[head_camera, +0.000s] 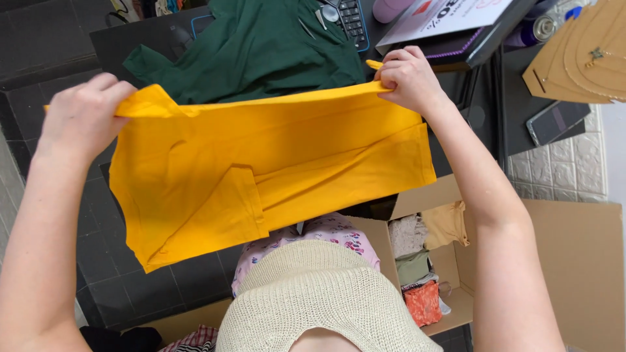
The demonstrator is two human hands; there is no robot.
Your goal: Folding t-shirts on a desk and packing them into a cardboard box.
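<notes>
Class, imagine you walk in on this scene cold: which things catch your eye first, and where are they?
The bright yellow garment fills the middle, stretched out between the left hand and the right hand, each pinching its upper edge. Behind it, a dark green garment lies crumpled on the dark desk. At lower right, an open cardboard box holds folded clothes.

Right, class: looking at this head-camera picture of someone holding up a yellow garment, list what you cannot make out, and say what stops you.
- Head view: fingertips of the left hand and right hand, tucked behind the yellow garment.
- Lower part of the green garment, covered by the yellow one.
- Bottom of the cardboard box, hidden by folded clothes and the right forearm.
- Keyboard, cut off by the top edge.
</notes>
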